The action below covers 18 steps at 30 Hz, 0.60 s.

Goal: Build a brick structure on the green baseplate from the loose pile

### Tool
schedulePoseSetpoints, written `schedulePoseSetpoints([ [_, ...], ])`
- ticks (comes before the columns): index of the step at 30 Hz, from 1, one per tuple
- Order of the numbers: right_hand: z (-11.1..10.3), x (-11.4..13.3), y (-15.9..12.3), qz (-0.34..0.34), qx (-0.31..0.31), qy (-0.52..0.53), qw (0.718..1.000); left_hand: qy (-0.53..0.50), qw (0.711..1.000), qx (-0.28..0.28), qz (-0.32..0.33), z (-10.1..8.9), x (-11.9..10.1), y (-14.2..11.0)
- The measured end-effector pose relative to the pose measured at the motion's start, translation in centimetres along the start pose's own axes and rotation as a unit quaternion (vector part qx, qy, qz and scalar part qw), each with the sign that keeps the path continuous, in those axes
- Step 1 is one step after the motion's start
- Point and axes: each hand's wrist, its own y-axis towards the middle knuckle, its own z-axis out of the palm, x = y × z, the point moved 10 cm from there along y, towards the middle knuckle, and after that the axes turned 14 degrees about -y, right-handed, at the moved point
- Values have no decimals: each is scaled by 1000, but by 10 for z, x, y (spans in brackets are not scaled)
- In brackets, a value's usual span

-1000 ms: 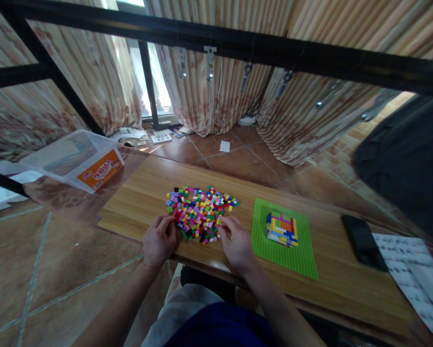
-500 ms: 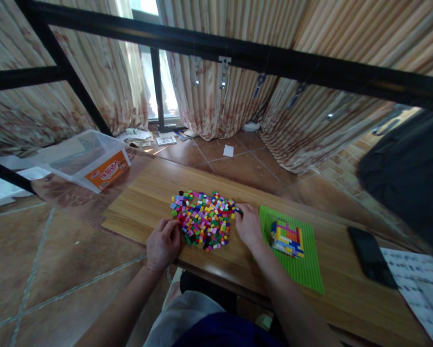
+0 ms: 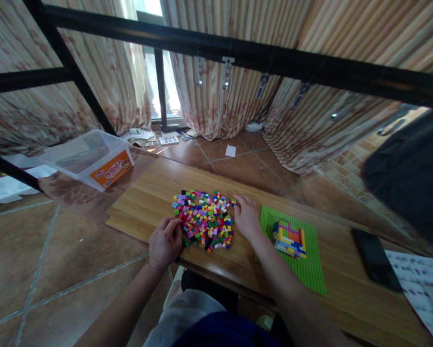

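A heap of small bricks in many colours (image 3: 205, 219) lies on a wooden table (image 3: 155, 193). My left hand (image 3: 165, 242) rests at the heap's near left edge with its fingers curled against the bricks. My right hand (image 3: 246, 217) lies at the heap's right side, fingers reaching into the far right bricks; what the fingertips hold is too small to see. Right of it a green baseplate (image 3: 306, 270) carries a small multi-coloured brick build (image 3: 289, 239).
A black phone (image 3: 376, 259) and a printed paper sheet (image 3: 422, 284) lie at the table's right end. A clear plastic box with an orange label (image 3: 93, 161) sits on the floor to the left. Black metal bars (image 3: 238, 50) cross overhead; curtains hang behind.
My right hand has moved from the heap's near right edge up to its far right side. The left hand has stayed at the near left edge. The view shifted slightly.
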Motion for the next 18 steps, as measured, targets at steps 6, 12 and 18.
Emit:
schedulePoseSetpoints([
  [6,14,6,-3,-41,41,-23,998,9,1000,2,-7,1,-1,1],
  [12,1,-8,-27,9,23,-13,1000,70,997,6,-15,6,-11,3],
  [18,-20,-13,-59,73,-12,92,993,71,995,-23,-67,9,-16,7],
])
